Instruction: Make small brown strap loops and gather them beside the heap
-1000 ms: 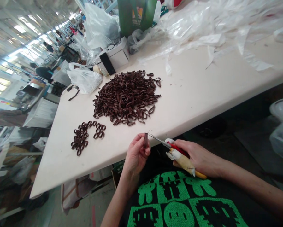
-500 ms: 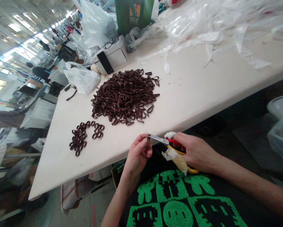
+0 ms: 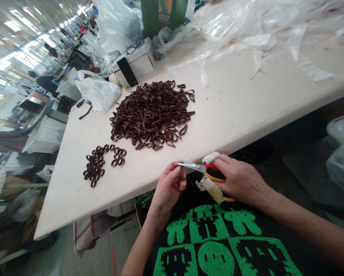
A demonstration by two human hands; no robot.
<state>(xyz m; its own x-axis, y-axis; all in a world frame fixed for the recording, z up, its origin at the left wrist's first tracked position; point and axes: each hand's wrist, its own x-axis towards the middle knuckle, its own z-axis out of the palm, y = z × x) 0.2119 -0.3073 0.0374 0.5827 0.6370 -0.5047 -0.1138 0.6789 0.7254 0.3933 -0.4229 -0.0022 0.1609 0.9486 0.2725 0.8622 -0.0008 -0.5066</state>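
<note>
Between the thumb and fingers of my left hand (image 3: pixel 169 184) is a brown strap loop (image 3: pixel 181 173), partly hidden by the fingers. My right hand (image 3: pixel 241 178) grips scissors (image 3: pixel 192 166) with red and yellow handles and white wrapping on them. The blade tips lie at the top end of the held loop, by my left fingertips, with fine threads sticking up there. Beyond my hands, a large pile of brown strap loops (image 3: pixel 153 115) rests on the table (image 3: pixel 218 119). A smaller group of round brown loops (image 3: pixel 94 166) sits to its left.
A white plastic bag (image 3: pixel 98 90), a black phone-like slab (image 3: pixel 127 72) and a white box (image 3: pixel 141 59) with glasses on it stand behind the pile. A green bag (image 3: pixel 163 17) and clear plastic sheeting (image 3: pixel 235 30) lie at the back. The table's front edge runs just beyond my hands.
The scissor blades look more closed at the loop's end, and the lower handle has come up toward the upper one. My left hand keeps its hold, almost unmoved.
</note>
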